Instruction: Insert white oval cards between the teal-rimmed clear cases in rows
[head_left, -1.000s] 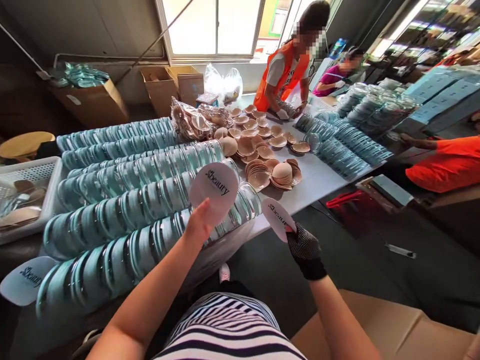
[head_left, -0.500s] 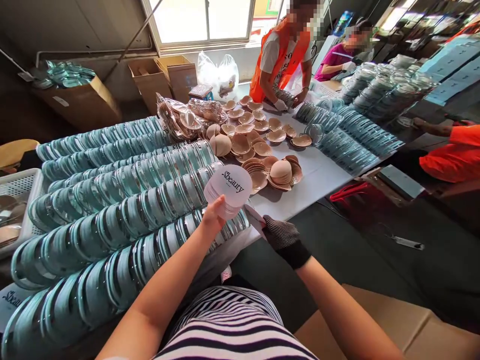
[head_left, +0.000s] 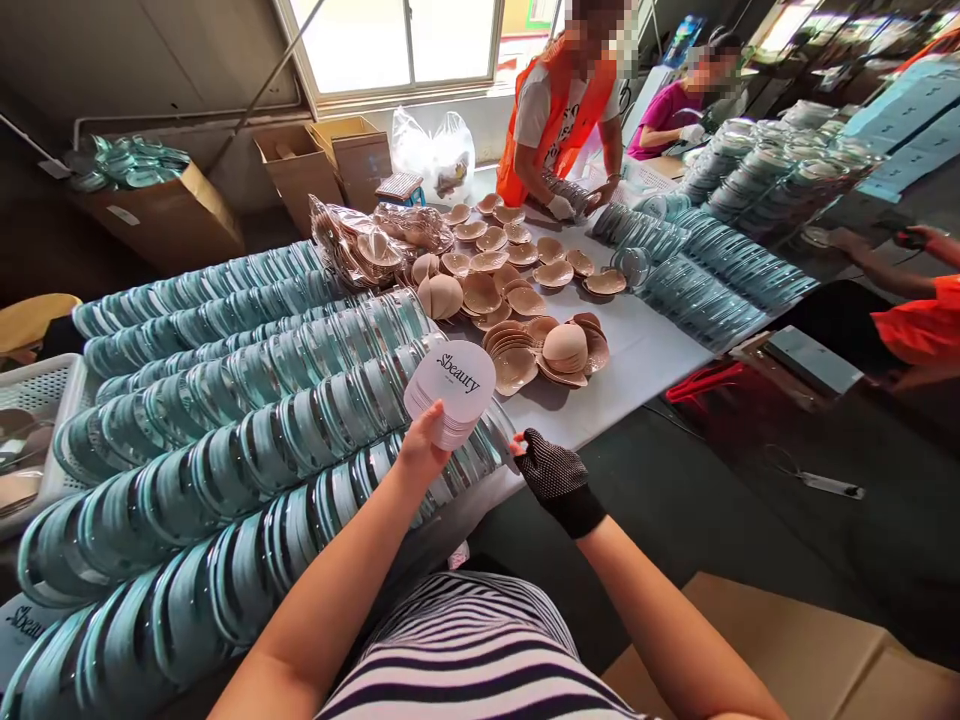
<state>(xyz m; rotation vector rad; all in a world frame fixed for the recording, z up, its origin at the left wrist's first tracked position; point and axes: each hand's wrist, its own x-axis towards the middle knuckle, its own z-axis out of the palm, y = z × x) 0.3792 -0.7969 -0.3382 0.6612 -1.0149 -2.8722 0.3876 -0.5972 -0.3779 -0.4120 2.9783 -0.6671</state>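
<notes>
My left hand [head_left: 424, 447] is closed around a stack of round white cards [head_left: 454, 382], its thumb over the front. The top card is printed with "Sbeauty" in black. A dark knitted glove with bare fingertips covers my right hand [head_left: 553, 468]. Its fingertips are pinched together at the near right end of the front row of clear round plastic cases [head_left: 300, 535]; what lies between them is hard to make out. Several such rows, with a teal tint, lie side by side under and left of my hands.
Beige cups [head_left: 516, 370] lie in piles and singly across the white table [head_left: 637, 350], beside bagged cups [head_left: 352, 245]. A co-worker in an orange vest [head_left: 517, 150] handles cases at the far side. Cardboard boxes [head_left: 165, 215] stand left; another carton [head_left: 780, 640] is at lower right.
My right hand has shifted slightly down and left, and the pale flat piece at its fingertips is now mostly out of sight. The card stack has moved slightly left and down.
</notes>
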